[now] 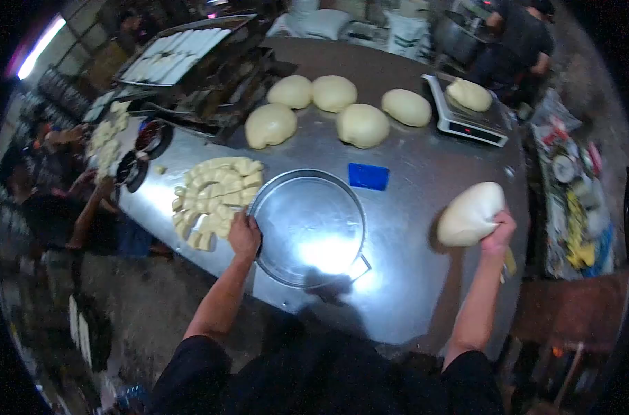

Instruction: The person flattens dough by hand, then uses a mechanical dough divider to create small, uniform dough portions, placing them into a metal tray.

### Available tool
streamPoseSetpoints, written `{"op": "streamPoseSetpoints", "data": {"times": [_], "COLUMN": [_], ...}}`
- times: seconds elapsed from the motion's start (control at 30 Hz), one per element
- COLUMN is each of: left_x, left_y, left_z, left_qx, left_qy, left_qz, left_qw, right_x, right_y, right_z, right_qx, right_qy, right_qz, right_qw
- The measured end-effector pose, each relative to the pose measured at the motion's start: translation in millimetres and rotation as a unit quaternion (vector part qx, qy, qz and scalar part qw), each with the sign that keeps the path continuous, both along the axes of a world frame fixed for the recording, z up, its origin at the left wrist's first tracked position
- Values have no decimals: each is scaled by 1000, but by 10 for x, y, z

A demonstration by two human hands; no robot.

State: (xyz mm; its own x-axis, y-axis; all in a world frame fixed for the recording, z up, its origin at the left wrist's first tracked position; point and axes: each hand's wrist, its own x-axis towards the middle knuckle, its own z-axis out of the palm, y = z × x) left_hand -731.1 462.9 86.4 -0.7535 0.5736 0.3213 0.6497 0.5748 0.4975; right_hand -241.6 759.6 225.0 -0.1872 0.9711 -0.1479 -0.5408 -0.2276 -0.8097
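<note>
My right hand (500, 232) grips a large lump of dough (471, 213) over the right side of the metal table. My left hand (245, 236) is closed on the left rim of a round metal pan (307, 225), which has a small handle at its lower right. Just left of that hand lies a cluster of cut dough pieces (221, 187). Behind the pan is a blue dough scraper (368, 176). Several big dough balls (363, 126) rest farther back, and another dough ball (469, 95) sits on a digital scale (470, 128).
A tray of long pale dough strips (179, 57) stands on dark trays at back left. At far left a co-worker (72, 207) reaches to the table near dark bowls (130, 171). Another person (518, 45) is at back right. Cluttered goods (574, 194) line the right.
</note>
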Motion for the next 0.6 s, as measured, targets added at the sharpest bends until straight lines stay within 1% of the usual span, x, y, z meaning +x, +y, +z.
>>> {"op": "streamPoseSetpoints", "data": {"times": [0.03, 0.07, 0.1, 0.13, 0.17, 0.2, 0.23, 0.27, 0.3, 0.37, 0.43, 0.5, 0.53, 0.57, 0.6], "left_x": [50, 182, 373, 691, 1045, 1377, 1401, 1582, 1777, 1764, 1873, 1986, 2097, 2259, 2381], "left_y": [309, 400, 463, 602, 662, 666, 463, 396, 371, 101, -135, -217, -235, -226, -133], "left_z": [-182, -186, -42, 160, 402, 631, 940, 1198, 1438, 1497, 2047, 2034, 2024, 1916, 1673], "left_qx": [9, 141, 262, 252, 211, 145, 97, 47, -6, -9, 60, 147, 174, 187, 163], "left_qy": [75, -11, -111, -155, -320, -470, -566, -662, -744, -596, -589, -536, -487, -454, -416], "left_qz": [-30, -95, -152, -230, -309, -374, -372, -394, -407, -471, -465, -475, -503, -506, -526], "left_qw": [997, 985, 946, 927, 870, 786, 729, 636, 531, 650, 658, 683, 693, 709, 724], "right_x": [41, -35, -101, -260, -376, -477, -738, -904, -999, -1121, -1084, -914, -770, -591, -443], "right_y": [-500, -622, -740, -914, -1156, -1402, -1683, -1976, -2259, -2653, -3010, -3170, -3172, -3087, -3006], "right_z": [179, 74, -30, -152, 113, 379, 620, 894, 1100, 1261, 1374, 1374, 1260, 1017, 749], "right_qx": [-42, -52, -63, -2, -11, -18, -37, -31, -24, 35, 130, 191, 188, 198, 202], "right_qy": [5, 22, 38, 5, 5, 3, 38, 60, 81, 63, -28, -188, -181, -322, -454], "right_qz": [-23, 3, 29, -23, 9, 41, 68, 90, 111, 126, 43, -19, -18, -85, -150], "right_qw": [999, 998, 997, 1000, 1000, 999, 996, 994, 990, 989, 990, 963, 965, 922, 855]}}
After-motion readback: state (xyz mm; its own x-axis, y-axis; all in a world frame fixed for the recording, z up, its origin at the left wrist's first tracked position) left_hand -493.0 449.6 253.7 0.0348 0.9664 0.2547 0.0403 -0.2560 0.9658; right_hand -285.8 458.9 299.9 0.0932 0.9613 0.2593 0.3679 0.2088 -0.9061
